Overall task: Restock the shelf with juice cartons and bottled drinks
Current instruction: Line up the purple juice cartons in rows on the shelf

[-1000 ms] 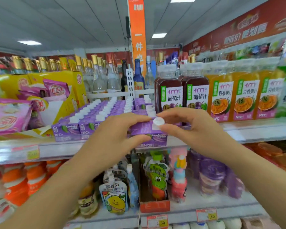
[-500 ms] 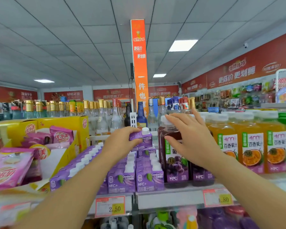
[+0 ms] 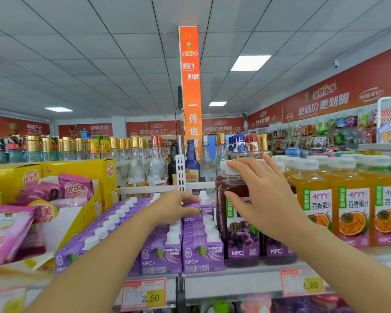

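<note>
Purple carton [image 3: 205,210] pinched by left grip [image 3: 175,206] at rear of carton row [image 3: 167,242] on shelf [image 3: 235,282]. Right grip [image 3: 260,197] spread flat against grape bottle [image 3: 239,236]. Risk: carton forced down crooked, neighbours toppled; bottle pushed off line by bracing pressure.

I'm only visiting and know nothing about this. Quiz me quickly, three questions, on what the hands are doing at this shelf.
1. True or false: the left hand grips a purple carton.
2. Which does the right hand touch? A) grape juice bottle B) orange juice bottle C) clear glass bottle
3. Fill in: the price tag below the cartons reads 2.__

Key: 1 true; 2 A; 3 50.
</note>
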